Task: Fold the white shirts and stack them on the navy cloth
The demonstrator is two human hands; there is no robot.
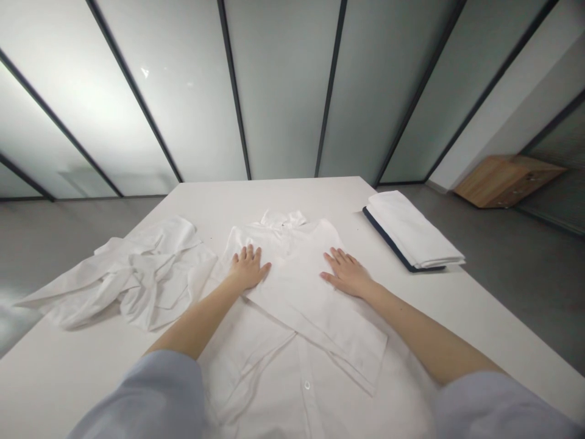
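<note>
A white button shirt (297, 305) lies spread on the white table (91, 372) in front of me, collar at the far end, one sleeve folded diagonally across the body. My left hand (247, 268) rests flat on the shirt near its left shoulder, fingers stretched out. My right hand (348, 274) lies flat on the right shoulder area, fingers spread. Neither hand holds anything.
A crumpled heap of white garments (132, 274) sits to the left on the table. A stack of folded white cloth on a dark board (411, 235) lies at the right. A wooden cabinet (507, 180) stands on the floor at far right, before frosted glass walls.
</note>
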